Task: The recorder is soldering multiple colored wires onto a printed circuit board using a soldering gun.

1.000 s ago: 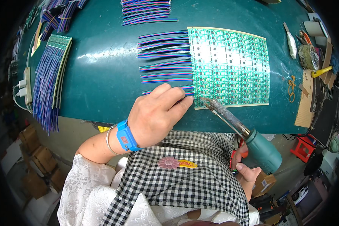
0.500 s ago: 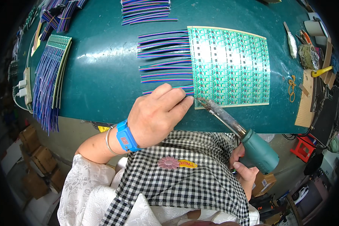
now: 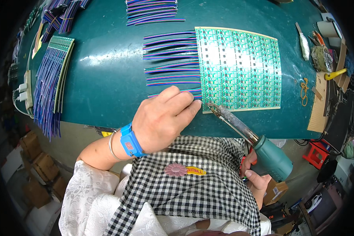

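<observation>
A green circuit board panel (image 3: 244, 70) with rows of small dark chips lies flat on the bench. Several thin ribbon wires (image 3: 171, 67) in red, blue, green and black reach leftward from its left edge. Thumb and fingers of my left hand (image 3: 161, 116) are pinched at the panel's lower left corner on a wire, mostly hidden beneath them. My right hand (image 3: 256, 180) is closed around a soldering iron (image 3: 274, 159) with a green body, which covers part of the fingers. Its tip is just right of my left fingertips, at the board's lower left corner.
On the left hangs a stack of wired boards (image 3: 53, 78) over the bench edge, near a white power strip (image 3: 28, 94). More wires (image 3: 151, 11) lie at the back. Rubber bands (image 3: 304, 92), a yellow-handled tool (image 3: 335, 74) and cardboard (image 3: 318, 104) are on the right.
Little differs. The soldering iron has shifted very slightly to the right and downward at its handle; my left hand keeps its pinch at the same corner.
</observation>
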Available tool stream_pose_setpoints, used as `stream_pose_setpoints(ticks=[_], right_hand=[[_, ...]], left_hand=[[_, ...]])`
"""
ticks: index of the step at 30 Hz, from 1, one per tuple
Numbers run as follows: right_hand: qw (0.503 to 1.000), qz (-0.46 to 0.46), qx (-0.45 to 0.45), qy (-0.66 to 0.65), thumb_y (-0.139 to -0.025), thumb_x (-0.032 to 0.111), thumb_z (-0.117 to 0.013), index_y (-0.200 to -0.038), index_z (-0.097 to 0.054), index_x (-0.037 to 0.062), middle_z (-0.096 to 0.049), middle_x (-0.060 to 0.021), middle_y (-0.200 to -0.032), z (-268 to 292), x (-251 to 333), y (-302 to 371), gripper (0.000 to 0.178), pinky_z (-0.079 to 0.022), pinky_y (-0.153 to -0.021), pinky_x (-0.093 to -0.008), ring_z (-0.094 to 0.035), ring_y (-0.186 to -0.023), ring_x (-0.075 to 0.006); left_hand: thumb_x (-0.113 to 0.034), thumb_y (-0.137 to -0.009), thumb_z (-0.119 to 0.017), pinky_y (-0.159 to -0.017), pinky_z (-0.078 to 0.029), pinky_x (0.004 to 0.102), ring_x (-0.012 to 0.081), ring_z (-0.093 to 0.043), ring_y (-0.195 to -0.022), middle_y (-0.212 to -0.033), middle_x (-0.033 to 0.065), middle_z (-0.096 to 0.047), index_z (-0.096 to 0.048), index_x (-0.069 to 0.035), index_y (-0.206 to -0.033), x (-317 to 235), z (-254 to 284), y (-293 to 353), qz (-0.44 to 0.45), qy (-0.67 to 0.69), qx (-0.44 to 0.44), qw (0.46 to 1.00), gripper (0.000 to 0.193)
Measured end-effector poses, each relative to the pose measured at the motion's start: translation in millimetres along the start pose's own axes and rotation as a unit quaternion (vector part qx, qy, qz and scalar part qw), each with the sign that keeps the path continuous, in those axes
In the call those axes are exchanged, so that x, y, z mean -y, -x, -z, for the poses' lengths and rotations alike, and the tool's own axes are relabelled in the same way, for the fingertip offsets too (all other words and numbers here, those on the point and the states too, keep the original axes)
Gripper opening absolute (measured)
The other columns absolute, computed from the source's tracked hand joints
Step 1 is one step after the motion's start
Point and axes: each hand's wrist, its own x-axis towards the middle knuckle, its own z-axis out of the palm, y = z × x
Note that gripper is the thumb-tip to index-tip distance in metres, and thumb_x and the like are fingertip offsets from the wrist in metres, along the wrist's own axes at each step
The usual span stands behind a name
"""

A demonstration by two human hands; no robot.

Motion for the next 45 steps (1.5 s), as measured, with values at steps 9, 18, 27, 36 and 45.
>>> stream_pose_setpoints(ticks=[9,18,27,36,45], right_hand=[[0.999,-0.007,0.026,0.03,-0.067,0.009,-0.075,-0.115,-0.057,-0.0032,-0.06,-0.0063,-0.075,6.4,-7.6,-2.6,0.052,-0.046,-0.065,-0.0311,-0.055,-0.068,-0.0165],[0.997,0.018,-0.017,-0.07,-0.068,0.007,-0.074,-0.116,-0.058,-0.0051,-0.052,-0.0077,-0.068,-8.9,8.6,-3.3,0.052,-0.044,-0.05,-0.0297,-0.052,-0.056,-0.0189],[0.995,0.005,-0.057,-0.078,-0.064,0.007,-0.075,-0.119,-0.058,-0.0054,-0.052,-0.0081,-0.068,-12.8,11.5,-2.4,0.059,-0.043,-0.047,-0.0285,-0.051,-0.052,-0.0186],[0.98,0.125,0.029,-0.151,-0.067,0.003,-0.072,-0.124,-0.047,-0.0117,-0.053,-0.012,-0.072,17.6,-1.3,-16.8,0.064,-0.046,-0.042,-0.0299,-0.052,-0.049,-0.0193],[0.965,0.189,0.085,-0.159,-0.075,0.001,-0.067,-0.127,-0.041,-0.0125,-0.053,-0.0132,-0.075,21.6,-4.4,-23.9,0.06,-0.05,-0.041,-0.0309,-0.055,-0.051,-0.0199]], left_hand=[[-0.001,-0.065,-0.068,-0.054,-0.05,0.0319,0.0216,-0.059,-0.071,-0.091,0.0086,-0.062,-0.072,0.002,-0.1,2.4,0.2,1.1,-0.015,0.003,0.001,1.0,0.035],[-0.004,-0.063,-0.067,-0.054,-0.05,0.0312,0.0208,-0.059,-0.072,-0.092,0.0086,-0.062,-0.071,0.003,-0.101,0.7,1.6,0.4,-0.024,-0.016,0.009,1.0,0.038],[-0.004,-0.064,-0.066,-0.056,-0.051,0.0315,0.022,-0.059,-0.073,-0.094,0.0098,-0.062,-0.07,0.004,-0.102,-1.7,4.3,-1.2,-0.027,-0.022,0.019,0.999,0.039],[-0.001,-0.067,-0.076,-0.066,-0.05,0.0362,0.0253,-0.063,-0.081,-0.092,0.0072,-0.066,-0.07,-0.004,-0.091,1.9,40.7,7.4,0.028,-0.028,0.068,0.997,0.025],[-0.01,-0.079,-0.075,-0.074,-0.052,0.0374,0.0286,-0.064,-0.082,-0.085,0.0084,-0.068,-0.071,-0.005,-0.086,88.4,60.4,-64.7,0.051,-0.107,-0.045,0.992,0.009]])
